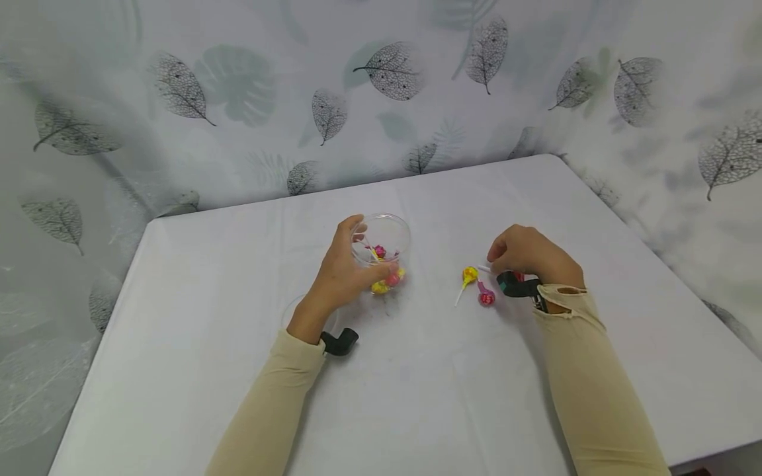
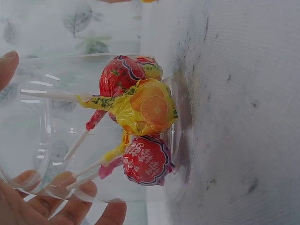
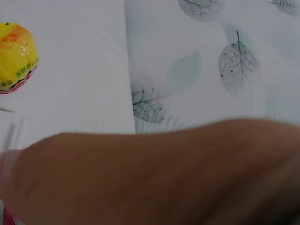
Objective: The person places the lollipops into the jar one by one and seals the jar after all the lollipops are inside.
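My left hand [image 1: 342,271] grips a clear plastic jar [image 1: 381,228] round its side, thumb in front and fingers behind. Inside, several wrapped lollipops [image 2: 149,110] lie with their heads at the bottom and sticks toward the mouth. To the right, my right hand [image 1: 530,251] is low over the table, thumb and finger pinching a lollipop by its white stick [image 1: 485,268]; its red head [image 1: 519,277] is mostly hidden by the hand and wrist camera. Just left of these fingertips lie a yellow lollipop [image 1: 469,275] and a pink-red lollipop [image 1: 486,297].
A clear round lid-like piece [image 1: 290,311] lies on the white-covered table [image 1: 405,396], partly behind the left wrist. Leaf-patterned curtains [image 1: 333,119] stand along the table's back and sides.
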Demonstrator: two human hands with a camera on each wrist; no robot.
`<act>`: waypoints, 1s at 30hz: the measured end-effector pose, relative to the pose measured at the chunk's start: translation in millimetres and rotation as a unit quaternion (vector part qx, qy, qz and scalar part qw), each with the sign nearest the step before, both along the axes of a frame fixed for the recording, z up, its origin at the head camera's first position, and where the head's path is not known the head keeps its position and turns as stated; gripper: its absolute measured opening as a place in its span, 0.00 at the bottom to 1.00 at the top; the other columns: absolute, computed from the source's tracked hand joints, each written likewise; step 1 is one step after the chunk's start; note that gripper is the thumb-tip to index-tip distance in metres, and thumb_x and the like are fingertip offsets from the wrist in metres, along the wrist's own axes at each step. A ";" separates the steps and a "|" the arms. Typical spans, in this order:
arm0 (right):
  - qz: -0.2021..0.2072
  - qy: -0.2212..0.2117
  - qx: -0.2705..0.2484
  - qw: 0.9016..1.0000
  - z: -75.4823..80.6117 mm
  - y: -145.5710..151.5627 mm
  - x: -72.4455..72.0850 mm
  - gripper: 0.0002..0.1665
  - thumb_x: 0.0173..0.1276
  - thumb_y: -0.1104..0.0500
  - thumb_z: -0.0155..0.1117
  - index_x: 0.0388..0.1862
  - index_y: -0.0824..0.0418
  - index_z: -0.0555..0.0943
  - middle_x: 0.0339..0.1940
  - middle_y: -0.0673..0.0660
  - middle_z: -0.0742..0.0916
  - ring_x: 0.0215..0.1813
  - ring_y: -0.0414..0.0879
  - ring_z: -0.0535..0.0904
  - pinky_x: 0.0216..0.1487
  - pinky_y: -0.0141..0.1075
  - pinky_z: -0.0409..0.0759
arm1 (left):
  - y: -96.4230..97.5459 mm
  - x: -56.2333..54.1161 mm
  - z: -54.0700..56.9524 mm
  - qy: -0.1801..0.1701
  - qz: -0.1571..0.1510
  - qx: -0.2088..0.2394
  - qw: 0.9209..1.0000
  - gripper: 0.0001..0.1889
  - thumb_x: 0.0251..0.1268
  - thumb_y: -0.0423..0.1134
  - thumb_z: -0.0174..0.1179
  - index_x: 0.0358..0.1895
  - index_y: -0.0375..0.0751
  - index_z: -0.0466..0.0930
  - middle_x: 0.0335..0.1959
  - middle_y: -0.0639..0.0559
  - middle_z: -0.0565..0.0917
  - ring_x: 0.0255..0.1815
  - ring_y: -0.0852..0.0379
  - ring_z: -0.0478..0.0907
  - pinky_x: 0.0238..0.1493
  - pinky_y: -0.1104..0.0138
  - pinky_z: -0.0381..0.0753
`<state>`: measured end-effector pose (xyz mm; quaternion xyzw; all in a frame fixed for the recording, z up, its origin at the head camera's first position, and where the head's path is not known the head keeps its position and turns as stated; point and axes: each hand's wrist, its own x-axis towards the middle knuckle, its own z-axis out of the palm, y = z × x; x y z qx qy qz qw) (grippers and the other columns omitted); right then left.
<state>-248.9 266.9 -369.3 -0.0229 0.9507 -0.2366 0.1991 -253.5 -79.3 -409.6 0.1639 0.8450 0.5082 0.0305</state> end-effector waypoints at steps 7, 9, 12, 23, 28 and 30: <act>0.014 0.006 0.025 1.000 -7.1 2.8 -4.3 0.05 0.64 0.64 0.69 0.37 0.64 0.88 0.34 0.57 0.85 0.37 0.51 0.76 0.36 0.39 0.74 | -0.5 -0.5 0.4 0.000 0.002 0.003 1.000 0.55 0.57 0.55 0.77 0.82 0.53 0.50 0.77 0.48 0.67 0.73 0.45 0.67 0.70 0.44 0.71; 0.011 0.009 0.029 0.999 -8.7 3.8 -5.1 0.06 0.64 0.63 0.69 0.38 0.64 0.88 0.35 0.57 0.85 0.37 0.51 0.76 0.36 0.39 0.73 | -0.5 -0.2 0.9 -0.001 0.002 0.004 1.000 0.55 0.57 0.55 0.77 0.82 0.53 0.50 0.77 0.49 0.67 0.73 0.45 0.67 0.70 0.44 0.71; 0.004 0.015 0.027 1.000 -9.4 5.2 -5.6 0.06 0.66 0.63 0.67 0.39 0.64 0.87 0.33 0.57 0.84 0.34 0.51 0.77 0.34 0.39 0.74 | -0.4 -0.2 0.9 -0.003 0.000 0.007 1.000 0.55 0.57 0.55 0.77 0.82 0.53 0.50 0.77 0.49 0.66 0.73 0.44 0.67 0.70 0.44 0.70; -0.035 0.108 0.027 0.993 -4.9 1.0 -3.2 0.13 0.73 0.59 0.64 0.46 0.66 0.89 0.28 0.54 0.89 0.38 0.54 0.79 0.39 0.44 0.77 | 0.5 -0.3 0.7 0.001 -0.005 0.008 1.000 0.56 0.56 0.55 0.78 0.82 0.51 0.50 0.77 0.47 0.66 0.74 0.43 0.66 0.71 0.43 0.69; -0.037 0.155 0.022 0.987 -3.9 0.1 -3.5 0.11 0.71 0.60 0.63 0.43 0.65 0.88 0.34 0.60 0.90 0.39 0.57 0.78 0.35 0.44 0.77 | 0.0 0.0 0.3 0.003 -0.004 0.012 1.000 0.57 0.55 0.54 0.79 0.82 0.50 0.50 0.75 0.49 0.68 0.74 0.42 0.67 0.70 0.44 0.70; -0.044 0.165 0.017 0.985 -3.7 -1.1 -3.4 0.12 0.71 0.60 0.61 0.43 0.65 0.88 0.38 0.63 0.90 0.41 0.58 0.78 0.36 0.44 0.78 | -0.1 0.5 0.5 0.003 -0.002 0.012 1.000 0.57 0.55 0.54 0.79 0.82 0.52 0.50 0.74 0.50 0.68 0.74 0.42 0.67 0.70 0.44 0.70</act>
